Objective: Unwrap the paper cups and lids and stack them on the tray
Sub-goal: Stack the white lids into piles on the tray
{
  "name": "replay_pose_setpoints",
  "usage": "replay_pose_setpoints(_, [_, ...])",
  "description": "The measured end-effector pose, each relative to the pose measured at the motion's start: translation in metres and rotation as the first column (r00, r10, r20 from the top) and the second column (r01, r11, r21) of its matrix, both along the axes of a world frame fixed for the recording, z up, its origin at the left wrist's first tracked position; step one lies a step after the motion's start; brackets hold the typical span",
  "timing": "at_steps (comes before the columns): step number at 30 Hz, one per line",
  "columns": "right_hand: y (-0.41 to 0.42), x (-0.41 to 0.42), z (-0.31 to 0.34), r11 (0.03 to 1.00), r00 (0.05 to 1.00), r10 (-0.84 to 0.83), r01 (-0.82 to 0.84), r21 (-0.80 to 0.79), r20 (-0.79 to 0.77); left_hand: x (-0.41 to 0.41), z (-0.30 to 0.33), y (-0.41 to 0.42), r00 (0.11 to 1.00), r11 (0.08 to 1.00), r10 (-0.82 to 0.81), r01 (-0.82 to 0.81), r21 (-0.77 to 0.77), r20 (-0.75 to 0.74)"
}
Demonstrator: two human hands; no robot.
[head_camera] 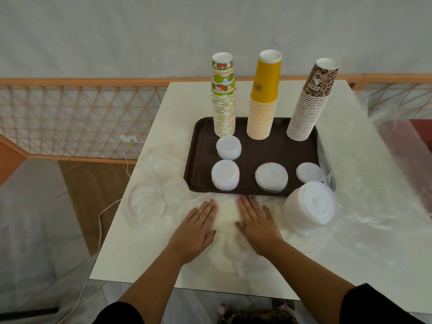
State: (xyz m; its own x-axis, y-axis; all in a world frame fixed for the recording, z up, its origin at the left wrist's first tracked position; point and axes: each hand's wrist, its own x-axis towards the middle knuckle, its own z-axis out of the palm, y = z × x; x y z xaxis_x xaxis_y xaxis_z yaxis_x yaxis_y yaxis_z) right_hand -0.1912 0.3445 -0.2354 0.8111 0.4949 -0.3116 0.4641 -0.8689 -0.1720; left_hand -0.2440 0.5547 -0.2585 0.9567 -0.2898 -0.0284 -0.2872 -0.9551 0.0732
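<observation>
Both hands lie flat on the table, fingers straight and spread, palms pressing down on crumpled clear wrap: the left hand (196, 232) and the right hand (257, 226) sit side by side with a narrow gap between them, and neither holds anything.

The thing the next move most likely turns on is the wrapped sleeve of lids (309, 203), lying on its side just beyond and to the outer side of the right hand, close to its fingertips. Its long axis runs roughly from the near-left up to the far-right, with the round end face turned towards the camera. The right hand is clearly the nearer one; the left would have to cross over.

A second bundle of lids in wrap (146, 204) lies off the outer side of the left hand, a little further from it.

Ahead of both sets of fingertips sits the brown tray (264, 150), with lid stacks along its near part and three tall cup stacks at its far edge. In my judgement the cups are done and these two lid bundles remain
</observation>
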Motion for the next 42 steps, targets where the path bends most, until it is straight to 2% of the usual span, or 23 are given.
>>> replay_pose_setpoints(3, [-0.006, 0.003, 0.006, 0.998, 0.999, -0.051, 0.051, -0.021, 0.006, -0.001, 0.001, -0.001, 0.999, 0.998, 0.049, -0.049, -0.048, 0.013])
replay_pose_setpoints(5, [-0.002, 0.001, 0.018, 0.999, 0.999, -0.047, 0.046, 0.025, 0.027, 0.000, 0.008, -0.010, 0.994, 0.992, 0.079, -0.072, -0.104, 0.070])
replay_pose_setpoints(7, [0.000, -0.005, 0.038, 0.968, 0.987, -0.089, 0.054, 0.246, 0.131, 0.004, 0.020, -0.023, 0.970, 0.979, 0.126, -0.089, -0.182, 0.206])
replay_pose_setpoints(10, [-0.012, -0.016, 0.074, 0.816, 0.895, -0.216, -0.054, 0.576, 0.391, 0.011, 0.049, -0.057, 0.901, 0.908, 0.223, -0.053, -0.416, 0.372])
replay_pose_setpoints(11, [-0.019, -0.017, 0.082, 0.763, 0.867, -0.269, -0.075, 0.642, 0.420, 0.014, 0.059, -0.070, 0.904, 0.844, 0.256, -0.036, -0.536, 0.342])
replay_pose_setpoints(13, [-0.037, -0.017, 0.096, 0.676, 0.833, -0.391, -0.028, 0.736, 0.391, 0.018, 0.081, -0.098, 0.948, 0.655, 0.282, -0.077, -0.752, 0.149])
replay_pose_setpoints(16, [-0.066, -0.010, 0.107, 0.628, 0.792, -0.512, 0.081, 0.774, 0.332, 0.025, 0.109, -0.138, 0.949, 0.355, 0.191, -0.306, -0.883, -0.252])
replay_pose_setpoints(18, [-0.086, -0.004, 0.110, 0.667, 0.814, -0.501, 0.147, 0.730, 0.295, 0.031, 0.116, -0.157, 0.884, 0.199, 0.071, -0.467, -0.862, -0.463])
replay_pose_setpoints(20, [-0.104, 0.001, 0.111, 0.749, 0.878, -0.427, 0.210, 0.628, 0.215, 0.035, 0.117, -0.172, 0.824, 0.129, -0.002, -0.561, -0.817, -0.566])
replay_pose_setpoints(22, [-0.118, 0.004, 0.110, 0.860, 0.937, -0.327, 0.240, 0.450, 0.125, 0.038, 0.117, -0.184, 0.794, 0.111, -0.008, -0.604, -0.789, -0.608])
replay_pose_setpoints(24, [-0.127, 0.008, 0.104, 0.934, 0.968, -0.221, 0.175, 0.310, 0.119, 0.042, 0.118, -0.196, 0.772, 0.102, 0.005, -0.632, -0.768, -0.635])
replay_pose_setpoints(29, [-0.136, 0.021, 0.096, 0.985, 0.990, -0.082, 0.062, 0.161, 0.118, 0.049, 0.125, -0.219, 0.720, 0.067, 0.037, -0.694, -0.717, -0.693])
replay_pose_setpoints(32, [-0.138, 0.028, 0.094, 0.987, 0.994, -0.037, 0.021, 0.159, 0.099, 0.052, 0.121, -0.226, 0.666, 0.007, 0.071, -0.745, -0.667, -0.743])
replay_pose_setpoints(38, [-0.139, 0.038, 0.084, 0.977, 0.994, 0.037, -0.057, 0.205, 0.099, 0.055, 0.122, -0.233, 0.566, -0.184, 0.063, -0.803, -0.567, -0.822])
replay_pose_setpoints(42, [-0.137, 0.039, 0.081, 0.966, 0.996, 0.034, -0.054, 0.254, 0.081, 0.058, 0.120, -0.237, 0.532, -0.233, 0.117, -0.806, -0.544, -0.839])
